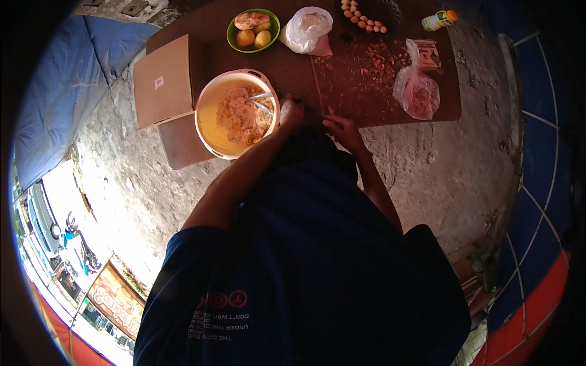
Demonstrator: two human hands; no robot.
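Our left hand (292, 113) clenches something pale beside the mix bowl (210, 122); right hand (343, 127) rests on the tabletop (293, 67), grip unclear.

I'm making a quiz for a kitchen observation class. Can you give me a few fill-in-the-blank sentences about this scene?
1. The big cream bowl holds a mixture and a metal ____.
2. The small bowl holding round fruit is ____ in colour.
3. The left hand is closest to the big ____.
4. Beside the right hand lies a dark cutting ____.

Missing words: spoon; green; bowl; board
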